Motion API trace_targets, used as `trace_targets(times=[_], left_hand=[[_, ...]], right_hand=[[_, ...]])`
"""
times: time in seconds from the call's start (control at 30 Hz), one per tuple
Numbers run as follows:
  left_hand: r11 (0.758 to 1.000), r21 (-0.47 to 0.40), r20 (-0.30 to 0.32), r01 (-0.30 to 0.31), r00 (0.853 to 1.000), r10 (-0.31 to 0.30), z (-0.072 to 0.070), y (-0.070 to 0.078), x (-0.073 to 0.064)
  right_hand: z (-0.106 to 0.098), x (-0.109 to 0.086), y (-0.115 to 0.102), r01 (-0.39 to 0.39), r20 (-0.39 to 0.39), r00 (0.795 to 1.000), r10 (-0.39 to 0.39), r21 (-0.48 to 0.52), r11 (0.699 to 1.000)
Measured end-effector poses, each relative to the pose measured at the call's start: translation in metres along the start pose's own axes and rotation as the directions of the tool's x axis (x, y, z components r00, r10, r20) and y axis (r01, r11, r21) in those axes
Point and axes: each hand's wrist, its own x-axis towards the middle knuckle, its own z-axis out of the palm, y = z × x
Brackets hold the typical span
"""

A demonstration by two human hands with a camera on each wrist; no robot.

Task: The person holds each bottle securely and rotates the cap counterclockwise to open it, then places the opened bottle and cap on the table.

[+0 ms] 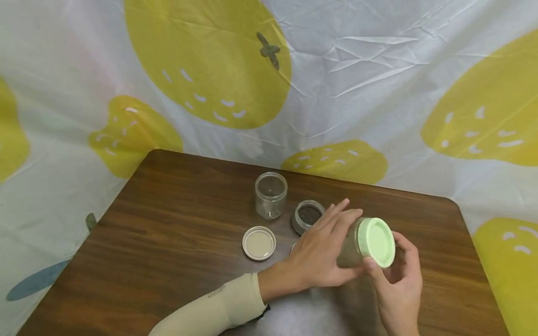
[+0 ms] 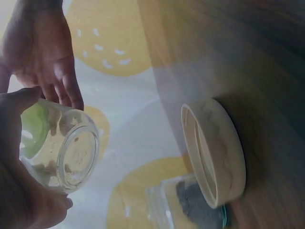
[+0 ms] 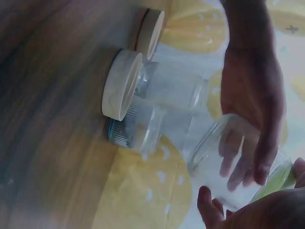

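Observation:
A clear glass jar [image 1: 348, 249] with a pale green lid [image 1: 380, 242] is tilted above the table, its lid facing the head camera. My left hand [image 1: 321, 247] grips the glass body, thumb on one side and fingers on the other; some fingers show through the glass in the right wrist view. On the lid side, my right hand [image 1: 399, 284] holds the jar, its thumb at the lid's rim and its fingers behind. The jar's round base [image 2: 78, 157] faces the left wrist camera, and the glass looks see-through.
An uncovered glass jar [image 1: 271, 196] stands toward the table's back. Beside it is a shorter jar [image 1: 308, 215] with dark contents, partly behind my left hand. A beige lid [image 1: 258, 243] lies in front; another lid [image 3: 121, 86] shows in the right wrist view. A fruit-print cloth [image 1: 210, 60] hangs behind.

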Motion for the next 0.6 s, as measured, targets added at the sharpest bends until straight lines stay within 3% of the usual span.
trace_targets(times=[0.17,0.27,0.33,0.6], left_hand=[[0.998,0.042,0.005,-0.037,0.999,0.036,-0.016,-0.001,-0.015],[0.993,0.103,-0.006,-0.061,0.998,0.062,-0.024,-0.001,-0.024],[0.986,0.145,-0.013,-0.081,0.996,0.084,-0.029,-0.002,-0.029],[0.973,0.200,0.017,-0.119,0.993,0.118,-0.043,-0.016,-0.048]], right_hand=[[0.005,-0.011,0.003,-0.045,0.097,0.994,0.046,-0.019,0.999],[0.008,-0.019,0.004,-0.100,0.145,0.984,0.108,-0.067,0.993],[0.011,-0.024,0.006,-0.095,0.181,0.977,0.111,-0.096,0.991],[0.019,-0.035,0.020,0.052,0.276,0.961,0.035,-0.301,0.952]])
